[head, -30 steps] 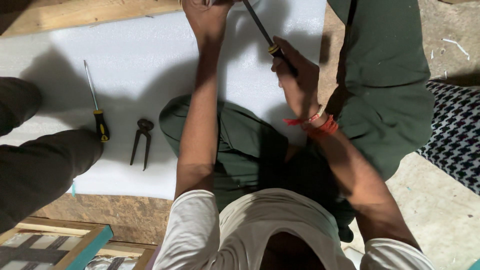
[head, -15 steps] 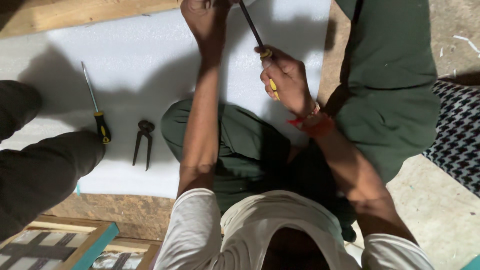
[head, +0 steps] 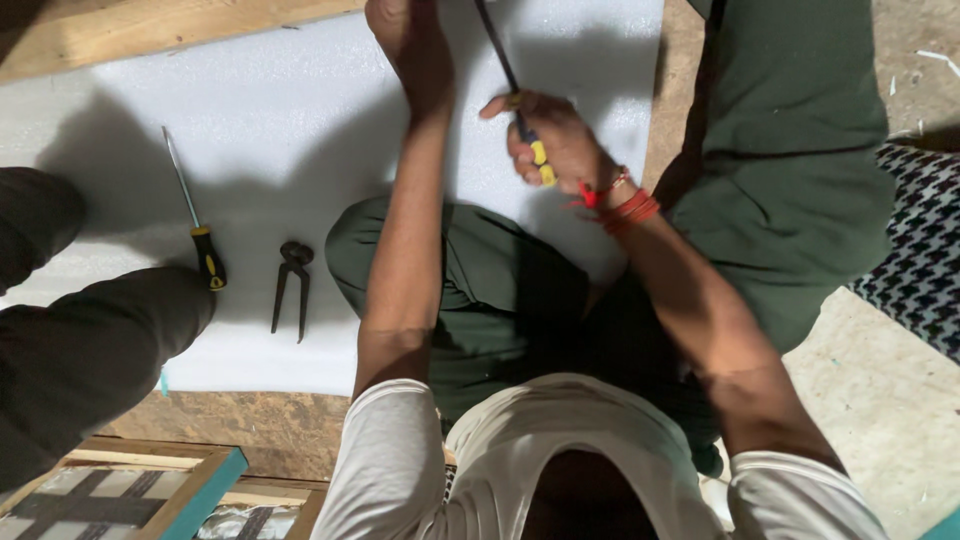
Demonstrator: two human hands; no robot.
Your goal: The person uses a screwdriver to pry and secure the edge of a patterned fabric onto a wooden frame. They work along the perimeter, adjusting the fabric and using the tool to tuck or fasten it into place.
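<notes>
Right hand gripping a screwdriver over white foam sheet, top centre of the frame.

The screwdriver (head: 518, 100) had a dark slim shaft running up out of the top edge and a handle of yellow and blue, most of it buried in the fist. The right hand (head: 555, 140), with red threads at the wrist, had its fingers curled tight around that handle, thumb side uppermost. The left hand (head: 405, 40) lay just left of the shaft on the foam sheet (head: 280, 110); whether its fingers were spread or closed could not be told, being cut by the frame. At left lay a second screwdriver (head: 195, 215) and pincers (head: 291, 285).
</notes>
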